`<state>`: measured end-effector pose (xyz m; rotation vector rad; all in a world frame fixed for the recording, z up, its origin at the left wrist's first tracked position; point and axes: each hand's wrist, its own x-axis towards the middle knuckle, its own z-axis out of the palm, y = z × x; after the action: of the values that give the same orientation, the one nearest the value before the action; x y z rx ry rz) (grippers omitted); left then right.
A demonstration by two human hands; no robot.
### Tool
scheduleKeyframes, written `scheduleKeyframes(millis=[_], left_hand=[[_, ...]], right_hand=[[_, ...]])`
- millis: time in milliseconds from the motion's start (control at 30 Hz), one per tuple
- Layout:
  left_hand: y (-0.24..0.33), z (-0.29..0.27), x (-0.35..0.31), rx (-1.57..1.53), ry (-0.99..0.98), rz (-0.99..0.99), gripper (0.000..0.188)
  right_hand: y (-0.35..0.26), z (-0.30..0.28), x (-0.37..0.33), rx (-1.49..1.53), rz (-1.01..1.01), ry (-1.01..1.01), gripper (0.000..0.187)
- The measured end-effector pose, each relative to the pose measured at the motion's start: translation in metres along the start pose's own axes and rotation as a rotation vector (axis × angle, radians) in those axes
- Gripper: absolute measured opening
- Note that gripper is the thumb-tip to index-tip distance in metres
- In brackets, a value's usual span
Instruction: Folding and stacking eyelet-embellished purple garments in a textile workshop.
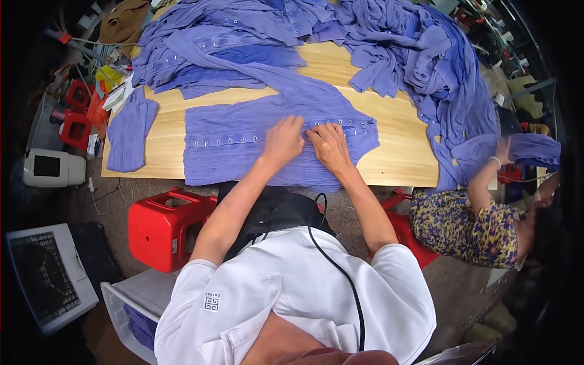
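A violet-blue ribbed cardigan point(228, 161) lies spread on the wooden table in front of me, its collar end to the right. A row of light buttons or snaps runs along its front strip. My left hand point(283, 141) is closed, its fingertips pinching the front strip near the middle. Just to the right, my right hand point(328, 145) also pinches that strip, fingers bent and close to the left hand's. A small gap separates the two hands; exactly what lies between the fingertips is too small to make out. One sleeve stretches away toward the far pile.
Piles of similar violet garments point(420, 55) cover the table's far side and right edge. A folded violet piece point(131, 134) lies at left on the wooden table point(164, 131). A red stool point(159, 231) stands below. At right, another person's hand point(503, 151) holds violet fabric.
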<state>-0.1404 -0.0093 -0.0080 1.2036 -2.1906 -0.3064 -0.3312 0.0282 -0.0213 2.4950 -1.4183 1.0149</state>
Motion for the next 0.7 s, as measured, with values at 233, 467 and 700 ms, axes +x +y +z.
scheduleKeyframes(millis=[233, 467, 700], left_hand=[[0.002, 0.009, -0.012, 0.093, 0.092, 0.101, 0.015], [-0.005, 0.005, -0.005, -0.089, 0.099, 0.163, 0.005], [-0.018, 0.008, -0.004, -0.313, 0.071, 0.081, 0.008]], right_hand=[[-0.003, -0.001, -0.002, -0.072, 0.004, 0.024, 0.020], [0.003, -0.002, 0.008, -0.121, -0.035, -0.013, 0.014], [0.019, -0.001, 0.017, -0.066, -0.161, -0.040, 0.008]])
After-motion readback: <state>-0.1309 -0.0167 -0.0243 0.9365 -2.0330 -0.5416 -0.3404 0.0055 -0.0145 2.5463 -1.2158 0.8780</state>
